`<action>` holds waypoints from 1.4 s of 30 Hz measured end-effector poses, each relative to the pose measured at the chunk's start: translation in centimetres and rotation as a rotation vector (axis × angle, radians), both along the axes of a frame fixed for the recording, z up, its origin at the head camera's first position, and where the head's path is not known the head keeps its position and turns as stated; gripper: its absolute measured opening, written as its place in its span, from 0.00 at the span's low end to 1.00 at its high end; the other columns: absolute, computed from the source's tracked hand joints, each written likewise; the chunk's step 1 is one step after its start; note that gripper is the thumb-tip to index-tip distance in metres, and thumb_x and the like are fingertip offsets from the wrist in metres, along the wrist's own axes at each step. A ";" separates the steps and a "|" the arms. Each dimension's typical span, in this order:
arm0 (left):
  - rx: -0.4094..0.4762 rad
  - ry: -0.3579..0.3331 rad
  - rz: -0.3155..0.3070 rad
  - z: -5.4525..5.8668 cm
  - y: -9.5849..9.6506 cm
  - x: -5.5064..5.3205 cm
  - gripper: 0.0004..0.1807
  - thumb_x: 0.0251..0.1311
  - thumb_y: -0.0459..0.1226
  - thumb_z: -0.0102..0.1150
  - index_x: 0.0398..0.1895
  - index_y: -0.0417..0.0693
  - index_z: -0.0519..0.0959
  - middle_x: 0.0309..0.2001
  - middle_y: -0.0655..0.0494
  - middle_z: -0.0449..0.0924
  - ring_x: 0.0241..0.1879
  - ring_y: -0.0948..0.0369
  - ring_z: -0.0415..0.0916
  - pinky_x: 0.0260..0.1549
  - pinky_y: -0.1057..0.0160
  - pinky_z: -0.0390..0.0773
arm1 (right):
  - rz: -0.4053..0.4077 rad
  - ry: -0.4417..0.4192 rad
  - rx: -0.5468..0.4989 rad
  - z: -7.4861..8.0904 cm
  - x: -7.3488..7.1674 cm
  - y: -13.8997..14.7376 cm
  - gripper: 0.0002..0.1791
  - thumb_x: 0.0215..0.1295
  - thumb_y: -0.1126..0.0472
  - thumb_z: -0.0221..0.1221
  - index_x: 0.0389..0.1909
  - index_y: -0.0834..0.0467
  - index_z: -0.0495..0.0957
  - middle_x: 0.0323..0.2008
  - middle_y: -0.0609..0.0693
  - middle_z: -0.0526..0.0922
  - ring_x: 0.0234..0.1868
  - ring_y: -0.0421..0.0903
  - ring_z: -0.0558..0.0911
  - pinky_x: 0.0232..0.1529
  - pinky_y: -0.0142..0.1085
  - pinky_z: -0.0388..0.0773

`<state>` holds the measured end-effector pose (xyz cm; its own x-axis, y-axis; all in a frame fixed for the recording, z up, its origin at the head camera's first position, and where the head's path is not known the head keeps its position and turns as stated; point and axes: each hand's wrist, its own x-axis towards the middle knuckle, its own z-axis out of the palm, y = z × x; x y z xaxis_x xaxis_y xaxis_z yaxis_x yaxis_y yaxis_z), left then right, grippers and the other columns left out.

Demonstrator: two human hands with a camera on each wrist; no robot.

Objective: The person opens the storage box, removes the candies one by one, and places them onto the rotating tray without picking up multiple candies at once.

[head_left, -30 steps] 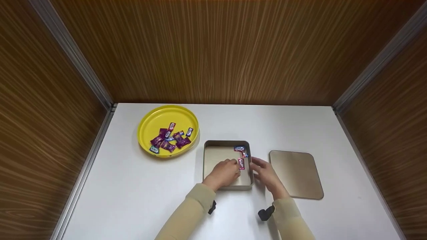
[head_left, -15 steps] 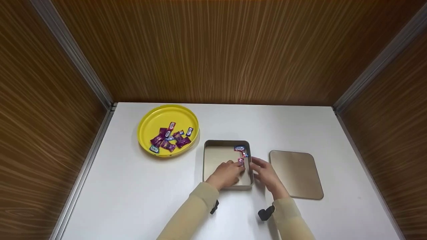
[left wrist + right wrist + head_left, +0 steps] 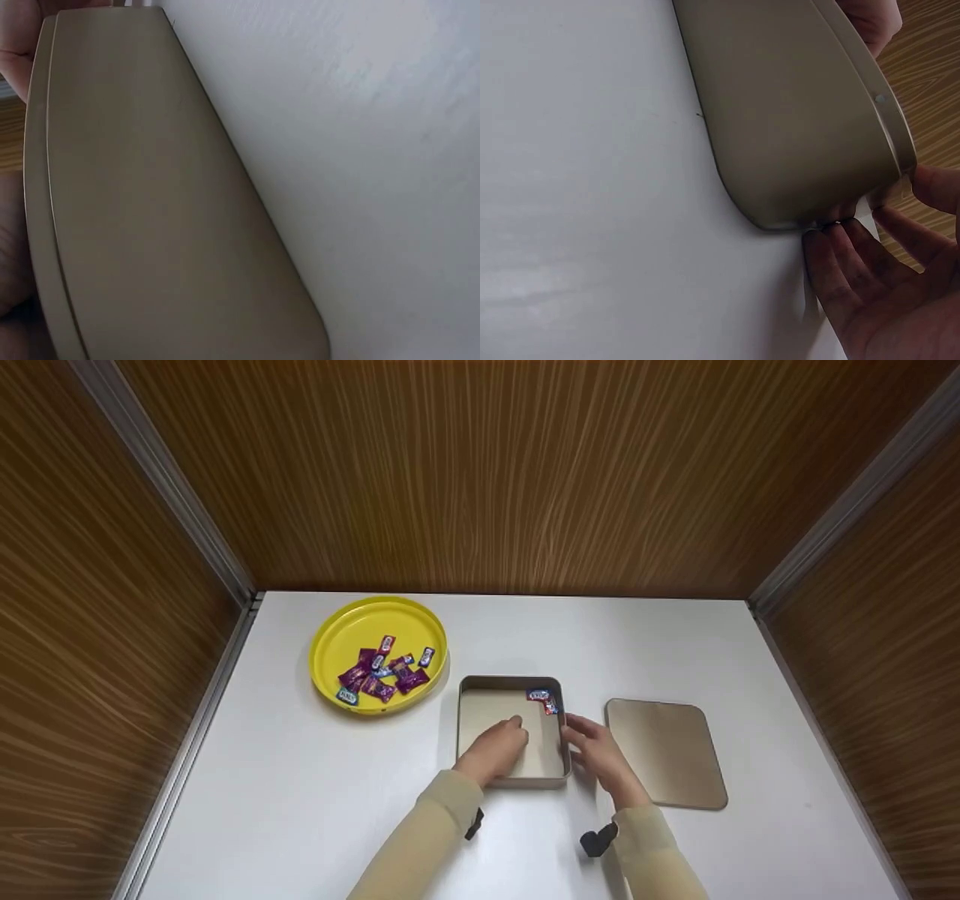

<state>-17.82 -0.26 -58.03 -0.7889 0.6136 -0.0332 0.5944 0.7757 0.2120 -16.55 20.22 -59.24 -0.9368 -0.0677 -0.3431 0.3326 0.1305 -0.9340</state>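
Inside the tin box (image 3: 511, 782) my left hand (image 3: 493, 750) is bent down over the bottom, with its fingers curled. The pink wrapped candy lies out of sight, evidently within that hand. Two wrapped candies, a blue one (image 3: 538, 694) and a red-and-blue one (image 3: 551, 706), lie in the far right corner of the box. My right hand (image 3: 600, 751) rests its extended fingertips against the box's right wall. In the right wrist view its fingers (image 3: 840, 277) touch the outside of the tin (image 3: 795, 135). The left wrist view shows mostly the tin's outer wall (image 3: 142, 180).
A yellow round tray (image 3: 345, 626) with several purple, red and blue wrapped candies stands at the back left. The tin's flat lid (image 3: 667, 754) lies to the right on the white table (image 3: 300, 795). Wood-patterned panels (image 3: 495, 472) enclose the table at the back and sides.
My left hand reached over the pink candy near the right wall, then drew back left; the candy went out of sight with it. The right hand stayed at the box.
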 end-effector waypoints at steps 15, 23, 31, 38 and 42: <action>-0.053 0.084 0.111 -0.2 -0.9 0.0 0.03 0.51 0.33 0.67 0.25 0.50 0.84 0.29 0.56 0.79 0.31 0.55 0.77 0.32 0.56 0.78 | -0.001 -0.010 0.021 -0.1 0.0 0.0 0.29 0.73 0.59 0.54 0.69 0.67 0.62 0.69 0.67 0.63 0.68 0.63 0.65 0.63 0.54 0.66; -0.004 0.030 0.161 -0.3 -1.3 -0.1 0.06 0.48 0.32 0.68 0.21 0.51 0.80 0.26 0.55 0.80 0.26 0.54 0.77 0.26 0.56 0.77 | -0.007 -0.007 0.005 -0.3 -0.1 0.0 0.29 0.74 0.60 0.53 0.70 0.69 0.61 0.69 0.68 0.62 0.68 0.63 0.64 0.63 0.55 0.66; 0.019 -0.001 0.149 0.3 -1.7 0.0 0.06 0.51 0.31 0.66 0.21 0.49 0.81 0.25 0.54 0.80 0.26 0.55 0.78 0.27 0.57 0.78 | -0.010 -0.001 0.000 -0.3 -0.2 0.0 0.28 0.73 0.62 0.53 0.69 0.69 0.62 0.69 0.67 0.63 0.68 0.63 0.65 0.63 0.55 0.66; 0.091 -0.026 0.153 0.9 -2.3 -0.3 0.06 0.54 0.28 0.64 0.23 0.46 0.80 0.26 0.53 0.76 0.26 0.55 0.77 0.28 0.58 0.78 | 0.001 -0.005 0.012 -0.1 -0.1 0.0 0.28 0.73 0.61 0.53 0.69 0.68 0.62 0.69 0.67 0.63 0.68 0.63 0.64 0.63 0.54 0.66; 0.169 -0.078 0.177 1.6 -2.9 -0.6 0.07 0.56 0.27 0.63 0.23 0.45 0.79 0.25 0.56 0.74 0.26 0.58 0.74 0.27 0.60 0.76 | 0.007 -0.015 0.027 0.1 -0.1 0.1 0.28 0.74 0.60 0.53 0.70 0.67 0.62 0.69 0.67 0.63 0.69 0.64 0.63 0.63 0.54 0.66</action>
